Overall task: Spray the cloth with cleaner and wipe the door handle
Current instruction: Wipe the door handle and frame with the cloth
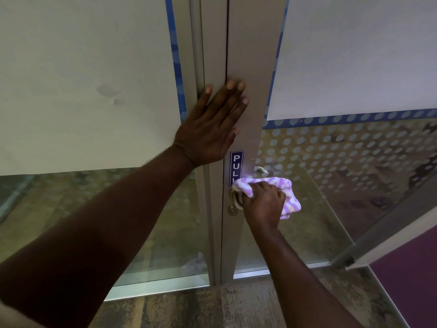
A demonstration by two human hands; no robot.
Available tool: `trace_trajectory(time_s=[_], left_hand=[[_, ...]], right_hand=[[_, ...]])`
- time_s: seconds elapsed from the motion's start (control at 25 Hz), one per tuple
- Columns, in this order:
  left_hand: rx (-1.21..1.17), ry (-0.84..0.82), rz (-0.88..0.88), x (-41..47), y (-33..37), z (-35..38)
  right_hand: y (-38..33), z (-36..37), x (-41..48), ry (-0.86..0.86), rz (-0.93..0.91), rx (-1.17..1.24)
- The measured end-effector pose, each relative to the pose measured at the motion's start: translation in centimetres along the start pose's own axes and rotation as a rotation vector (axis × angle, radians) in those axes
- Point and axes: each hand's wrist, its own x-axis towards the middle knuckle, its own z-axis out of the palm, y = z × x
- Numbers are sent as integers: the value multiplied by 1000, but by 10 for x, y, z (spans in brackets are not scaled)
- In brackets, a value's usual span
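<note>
Here, in the head view, the left hand (210, 129) lies flat on the grey metal door frame (253, 67), above the handle. Its fingers are spread out straight, so this grip is open and holds nothing. The fingertips (230, 85) press on the metal on both sides of the thin line where two frame pieces meet.

Lower down, the right hand (264, 204) is closed tight around a purple and white striped cloth (292, 204). The cloth is bunched up in the grip. One end sticks out to the left, over the top of the door handle (236, 201), and touches it. The other end hangs out on the right side of the hand. The handle is silver and only a small curved part shows beside the knuckles. A small round keyhole (233, 210) sits just under it.

A blue sign (237, 165) with white letters is stuck on the frame just above the cloth. Its bottom is hidden by the cloth. The glass door (343, 162) to the right has white dots on it.
</note>
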Motion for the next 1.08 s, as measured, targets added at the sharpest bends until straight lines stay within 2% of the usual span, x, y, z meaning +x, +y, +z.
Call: trace_trajectory(time_s=[0.16,0.24,0.52,0.64,0.88,0.96,1.08], left_hand=[[-2,-1,-6,0,0,-1],[-4,-8,-1,-1,0,0],[9,-16,-5,0,2,-1],[-5,-12,-10,0,2,0],[-13,-3,-11,-1,2,2],[0,-4,-12,0,2,2],[4,-8,-13,-1,2,2]], right_hand=[[-23,-21,35,227,-26,249],[-28,-22,42,282,-28,302],[-7,-3,0,-89,-12,64],[-11,-11,12,-54,10,96],[-29,-28,51,254,-71,280],[-30,-20,45,246,-156,232],[-27,4,20,90,-237,117]])
